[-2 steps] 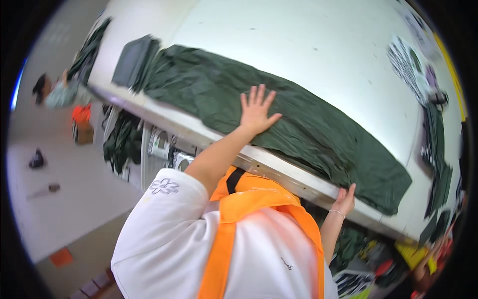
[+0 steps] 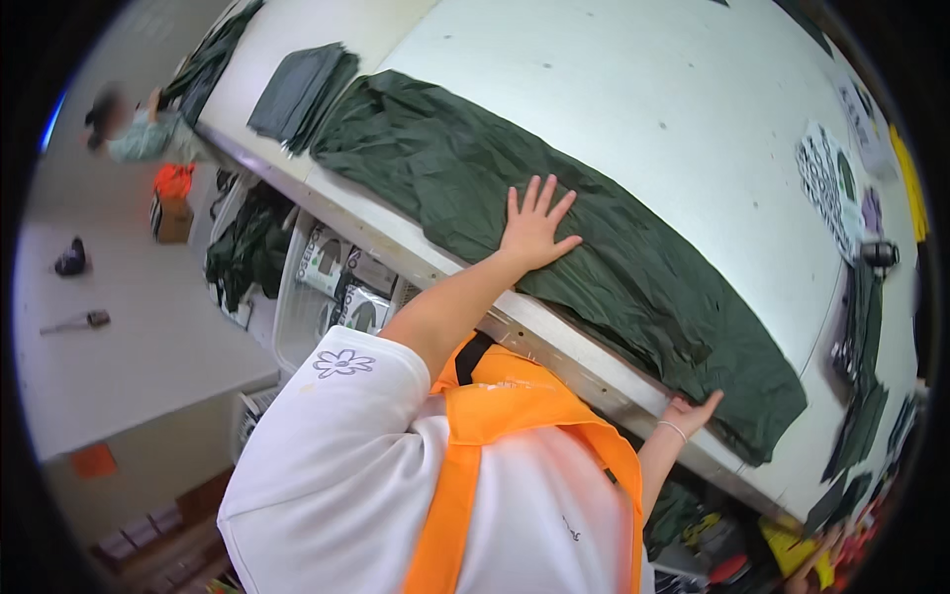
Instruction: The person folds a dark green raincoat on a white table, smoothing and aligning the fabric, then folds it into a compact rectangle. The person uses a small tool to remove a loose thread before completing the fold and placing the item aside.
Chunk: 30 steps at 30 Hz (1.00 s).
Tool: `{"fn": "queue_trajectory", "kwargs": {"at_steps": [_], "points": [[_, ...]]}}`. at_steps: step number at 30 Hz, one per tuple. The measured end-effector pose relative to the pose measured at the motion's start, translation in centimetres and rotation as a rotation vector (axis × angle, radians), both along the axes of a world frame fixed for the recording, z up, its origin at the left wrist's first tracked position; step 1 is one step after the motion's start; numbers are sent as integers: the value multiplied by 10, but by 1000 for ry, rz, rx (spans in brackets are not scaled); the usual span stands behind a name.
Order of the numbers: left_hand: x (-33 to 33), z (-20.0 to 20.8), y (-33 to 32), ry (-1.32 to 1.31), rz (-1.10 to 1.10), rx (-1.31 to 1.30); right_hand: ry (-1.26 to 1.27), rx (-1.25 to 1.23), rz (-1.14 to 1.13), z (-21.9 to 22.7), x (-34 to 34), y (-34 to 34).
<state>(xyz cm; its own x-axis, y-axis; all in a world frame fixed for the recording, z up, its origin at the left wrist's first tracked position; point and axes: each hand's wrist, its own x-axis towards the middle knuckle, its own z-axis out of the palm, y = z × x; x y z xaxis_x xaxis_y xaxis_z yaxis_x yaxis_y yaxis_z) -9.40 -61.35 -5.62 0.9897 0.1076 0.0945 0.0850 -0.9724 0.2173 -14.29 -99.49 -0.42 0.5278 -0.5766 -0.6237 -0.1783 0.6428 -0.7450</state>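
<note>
Head fisheye, tilted, looking down over table [image 2: 693, 119], close.

Right hand [image 2: 691, 413] partly hidden below the table edge [image 2: 554, 342]; only fingertips & wrist show. Person [image 2: 134, 127] far left is blurred. Stuff under the table, lower right, too dark & cramped to ID.

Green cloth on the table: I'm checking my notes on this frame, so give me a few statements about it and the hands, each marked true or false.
1. The left hand lies flat on the green cloth, fingers spread. True.
2. The right hand is at the table edge, by the cloth's near end. True.
3. The cloth is bright red. False: it is dark green.
4. The left hand holds scissors. False: it holds nothing, palm down on the cloth.
5. A folded dark stack lies past the cloth's far end. True.
</note>
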Motion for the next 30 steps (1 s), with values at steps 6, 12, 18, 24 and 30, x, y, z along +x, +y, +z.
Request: {"fn": "queue_trajectory", "kwargs": {"at_steps": [6,12,18,24,30], "points": [[2,2,1,-5,74,-62,-365,15,53,35,65,-30],[-9,-3,16,-96,131,-325,-826,-205,416,227,136,168],[0,-59,27,-295,264,-326,-1574,-2021,877,261,114,489],[9,-71,34,-278,229,-469,-975,-734,2166,60,120,663],[-14,-83,59,-235,329,-549,-1081,-953,1635,47,208,501]]}}
